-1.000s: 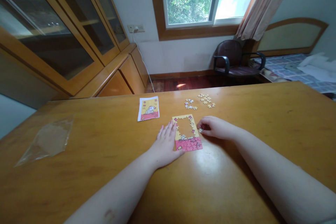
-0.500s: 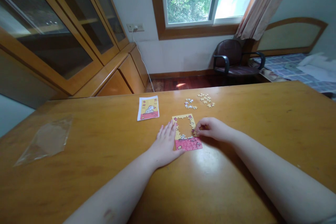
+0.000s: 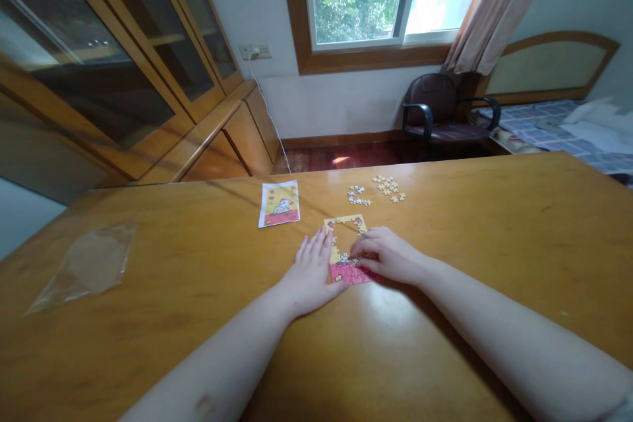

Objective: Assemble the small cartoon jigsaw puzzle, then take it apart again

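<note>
A: Where is the puzzle [image 3: 350,273]?
B: On the counter [image 3: 198,231], right of the picture card [image 3: 280,204].
A: What touches it?
B: The left hand [image 3: 310,275], lying spread. The right hand [image 3: 388,255] curls over it; whether gripping, I cannot tell.

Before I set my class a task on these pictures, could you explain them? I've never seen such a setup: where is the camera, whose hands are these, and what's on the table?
There is no machine here, only a person's two bare hands. One camera, worn on the head, looks forward and down, so you see roughly what the wearer sees.

On the wooden table lies a partly built puzzle with a gap in its middle. Beyond it are two groups of loose pieces, a picture card lies farther left, and a clear plastic bag at far left.

The left hand lies flat along the puzzle's left edge. The right hand bends over its right side; whether it holds a piece is hidden.
</note>
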Action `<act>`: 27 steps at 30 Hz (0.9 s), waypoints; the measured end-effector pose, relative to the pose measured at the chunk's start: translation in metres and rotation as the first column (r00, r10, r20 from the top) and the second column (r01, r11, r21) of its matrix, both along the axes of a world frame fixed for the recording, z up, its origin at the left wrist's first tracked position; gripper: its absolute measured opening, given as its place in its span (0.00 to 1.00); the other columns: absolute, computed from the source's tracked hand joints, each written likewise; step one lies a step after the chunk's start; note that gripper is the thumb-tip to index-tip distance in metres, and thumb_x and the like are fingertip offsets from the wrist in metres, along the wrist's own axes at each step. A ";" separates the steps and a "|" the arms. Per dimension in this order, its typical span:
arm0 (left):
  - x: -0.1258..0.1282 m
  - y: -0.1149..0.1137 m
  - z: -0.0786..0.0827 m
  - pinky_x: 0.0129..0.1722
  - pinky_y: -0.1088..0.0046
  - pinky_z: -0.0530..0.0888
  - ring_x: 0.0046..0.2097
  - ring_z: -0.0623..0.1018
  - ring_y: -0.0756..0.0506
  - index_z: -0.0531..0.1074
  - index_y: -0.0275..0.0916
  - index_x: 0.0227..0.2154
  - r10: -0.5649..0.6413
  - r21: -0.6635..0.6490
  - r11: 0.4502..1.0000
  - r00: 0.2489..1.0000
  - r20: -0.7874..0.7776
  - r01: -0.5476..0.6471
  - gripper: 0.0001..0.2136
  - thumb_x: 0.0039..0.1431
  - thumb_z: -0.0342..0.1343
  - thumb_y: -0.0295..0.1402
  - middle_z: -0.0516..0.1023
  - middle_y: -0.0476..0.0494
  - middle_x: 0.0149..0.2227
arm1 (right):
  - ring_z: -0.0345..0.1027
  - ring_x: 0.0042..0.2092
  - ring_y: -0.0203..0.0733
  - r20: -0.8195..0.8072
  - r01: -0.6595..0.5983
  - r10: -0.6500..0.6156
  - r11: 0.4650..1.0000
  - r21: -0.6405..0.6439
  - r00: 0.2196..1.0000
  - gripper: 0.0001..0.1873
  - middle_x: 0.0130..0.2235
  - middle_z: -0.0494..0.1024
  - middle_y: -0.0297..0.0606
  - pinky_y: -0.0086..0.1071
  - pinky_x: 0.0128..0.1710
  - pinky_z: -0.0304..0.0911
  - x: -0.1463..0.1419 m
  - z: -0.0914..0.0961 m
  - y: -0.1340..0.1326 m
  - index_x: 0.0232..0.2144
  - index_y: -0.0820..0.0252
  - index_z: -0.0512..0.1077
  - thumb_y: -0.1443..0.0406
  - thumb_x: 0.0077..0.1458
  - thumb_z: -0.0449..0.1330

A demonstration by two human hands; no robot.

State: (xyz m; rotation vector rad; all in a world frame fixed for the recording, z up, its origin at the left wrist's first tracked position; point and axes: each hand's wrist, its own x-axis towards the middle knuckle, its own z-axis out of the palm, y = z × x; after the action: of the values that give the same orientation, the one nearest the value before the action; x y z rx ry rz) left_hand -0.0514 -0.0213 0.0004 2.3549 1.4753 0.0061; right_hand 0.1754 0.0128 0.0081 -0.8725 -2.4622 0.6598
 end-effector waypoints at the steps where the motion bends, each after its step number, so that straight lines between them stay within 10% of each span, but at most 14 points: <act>1: 0.000 0.000 0.001 0.66 0.54 0.41 0.68 0.39 0.37 0.35 0.34 0.66 0.002 -0.004 1.000 1.000 0.002 -0.002 0.45 0.54 0.49 0.53 0.34 0.34 0.68 | 0.70 0.39 0.41 0.004 -0.015 0.015 1.000 0.020 1.000 0.05 0.37 0.79 0.39 0.36 0.43 0.61 0.003 0.001 0.001 0.34 0.57 0.76 0.64 0.54 0.61; 11: 0.001 0.000 0.001 0.65 0.53 0.43 0.68 0.40 0.37 0.35 0.34 0.66 0.002 0.005 1.000 1.000 0.001 -0.002 0.46 0.53 0.49 0.55 0.36 0.35 0.68 | 0.66 0.34 0.38 0.123 -0.223 0.206 0.962 0.155 0.971 0.11 0.32 0.78 0.37 0.36 0.39 0.56 0.008 0.011 -0.001 0.26 0.56 0.77 0.61 0.56 0.58; 27: 0.000 0.000 -0.001 0.65 0.53 0.42 0.68 0.39 0.37 0.36 0.36 0.66 -0.004 0.009 1.000 1.000 0.025 0.004 0.45 0.54 0.48 0.55 0.36 0.35 0.68 | 0.69 0.37 0.40 0.153 -0.212 0.192 0.969 0.129 0.969 0.12 0.36 0.79 0.40 0.36 0.43 0.57 0.007 0.011 0.000 0.34 0.56 0.78 0.63 0.57 0.54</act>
State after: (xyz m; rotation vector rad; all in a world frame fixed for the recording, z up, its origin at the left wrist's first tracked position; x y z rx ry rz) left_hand -0.0518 -0.0210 -0.0006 2.3569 1.4617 0.0408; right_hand 0.1822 0.0126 0.0195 -0.6368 -2.7116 0.4941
